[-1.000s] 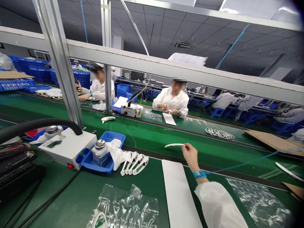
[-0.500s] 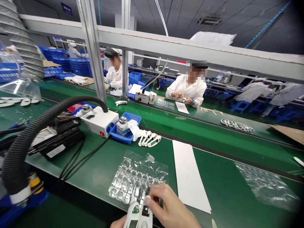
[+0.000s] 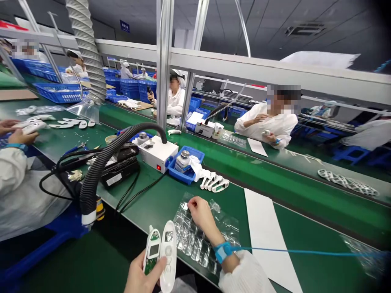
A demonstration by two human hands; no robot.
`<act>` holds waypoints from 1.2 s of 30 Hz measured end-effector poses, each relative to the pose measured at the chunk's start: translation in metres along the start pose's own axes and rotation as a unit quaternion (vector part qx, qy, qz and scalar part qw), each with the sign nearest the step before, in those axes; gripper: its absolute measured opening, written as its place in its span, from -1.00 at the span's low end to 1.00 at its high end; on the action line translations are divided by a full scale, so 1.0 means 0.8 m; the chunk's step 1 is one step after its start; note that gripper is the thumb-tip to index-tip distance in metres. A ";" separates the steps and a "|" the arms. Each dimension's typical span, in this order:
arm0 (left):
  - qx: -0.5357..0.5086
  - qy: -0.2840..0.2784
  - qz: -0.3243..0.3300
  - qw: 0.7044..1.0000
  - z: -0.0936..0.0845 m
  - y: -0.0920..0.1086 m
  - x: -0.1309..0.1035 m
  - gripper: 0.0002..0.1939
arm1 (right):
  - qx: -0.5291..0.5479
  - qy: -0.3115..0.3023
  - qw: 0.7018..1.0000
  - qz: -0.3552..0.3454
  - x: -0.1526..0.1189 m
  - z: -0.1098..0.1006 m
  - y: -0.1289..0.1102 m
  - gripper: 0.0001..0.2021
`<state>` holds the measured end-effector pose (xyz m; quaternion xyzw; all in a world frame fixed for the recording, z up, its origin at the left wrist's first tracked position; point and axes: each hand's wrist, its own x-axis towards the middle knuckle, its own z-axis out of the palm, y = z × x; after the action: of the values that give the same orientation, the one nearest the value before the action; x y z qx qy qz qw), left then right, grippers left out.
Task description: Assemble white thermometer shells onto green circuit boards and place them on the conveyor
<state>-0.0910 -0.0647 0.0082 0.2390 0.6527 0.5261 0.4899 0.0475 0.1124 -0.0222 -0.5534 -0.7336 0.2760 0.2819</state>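
In the head view, my left hand (image 3: 141, 272) is closed around two long white plastic housing halves at the lower middle. One half (image 3: 152, 251) carries a green circuit board and a small screen; the other half (image 3: 170, 238) shows a square window and round openings. My right hand (image 3: 200, 211) is over the upper left of a clear plastic blister tray (image 3: 191, 244), its fingertips pinched together at a pocket. What lies between those fingertips is too small to make out. A blue wrist strap (image 3: 222, 252) with a cord is on my right wrist.
Behind the tray stand a blue bin (image 3: 197, 154) with a bottle and several white housings (image 3: 214, 182). A white board (image 3: 270, 236) lies to the right. A white box (image 3: 155, 152) and a black hose (image 3: 91, 179) are leftward. Co-workers sit left and across.
My right hand has left the housing halves and moved up to the blister tray. My left hand keeps both halves, now tilted open to view. The camera has turned left.
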 end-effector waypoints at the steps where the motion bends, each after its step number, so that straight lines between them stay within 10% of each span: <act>1: -0.003 0.002 0.000 1.000 -0.003 0.000 0.001 -0.56 | 0.003 0.004 1.000 0.006 -0.002 0.002 0.000 -0.87; 15: -0.047 -0.005 0.003 0.999 0.001 0.005 0.008 -0.72 | 0.120 0.038 0.992 -0.026 -0.033 -0.030 -0.025 -0.75; 24: -0.001 -0.015 0.017 1.000 0.019 0.002 0.010 -0.86 | 0.092 -0.151 0.982 -0.060 -0.092 -0.065 -0.071 -0.78; 36: 0.003 -0.027 0.035 0.999 0.039 0.009 0.002 -0.81 | 0.049 -0.140 0.987 -0.064 -0.103 -0.062 -0.056 -0.80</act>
<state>-0.0657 -0.0468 0.0151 0.2771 0.6319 0.5345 0.4882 0.0725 0.0272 0.0349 -0.4468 -0.7852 0.3681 0.2201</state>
